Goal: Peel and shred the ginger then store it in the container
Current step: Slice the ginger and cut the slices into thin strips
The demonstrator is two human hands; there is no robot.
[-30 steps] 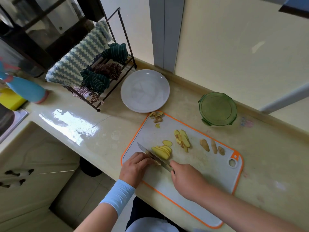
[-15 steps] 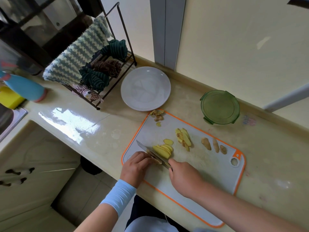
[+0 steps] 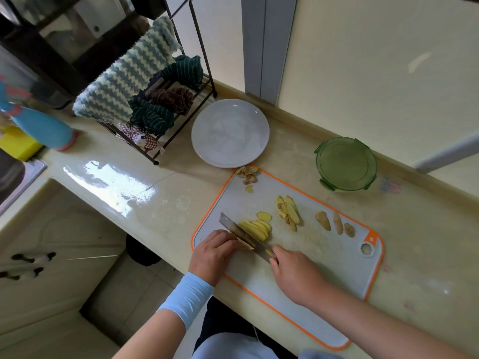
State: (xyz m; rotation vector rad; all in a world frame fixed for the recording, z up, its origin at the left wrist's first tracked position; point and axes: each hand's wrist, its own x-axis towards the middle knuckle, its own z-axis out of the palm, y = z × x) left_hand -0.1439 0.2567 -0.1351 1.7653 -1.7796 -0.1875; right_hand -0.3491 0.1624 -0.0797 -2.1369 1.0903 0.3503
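Blue bottle: far left on the tabletop, just beside a yellow sponge.
Rack: dark wire frame at the back left, with a zigzag cloth draped over it and darker cloths bundled inside.
Plate: white, right of the rack, near the far corner of the cutting board.
Peel scraps: small brown heap on the board's far left corner.
Left hand: on the board's near left part; grip closed, fingers curled down on the ginger piece, pressing it to the board.
Knife: blade slants across the board, its flat against the left fingers, edge down on the ginger piece.
Cut slices: yellow fan lying just right of the blade; one slice sits apart behind it.
Second slice pile: mid-board, farther back.
Right hand: grip closed round the knife's handle, which the hand hides.
Trimmed bits: three pale pieces in a row near the board's right end.
Container: round, green, lid on, on the tabletop behind the board's right half, well apart from the ginger.
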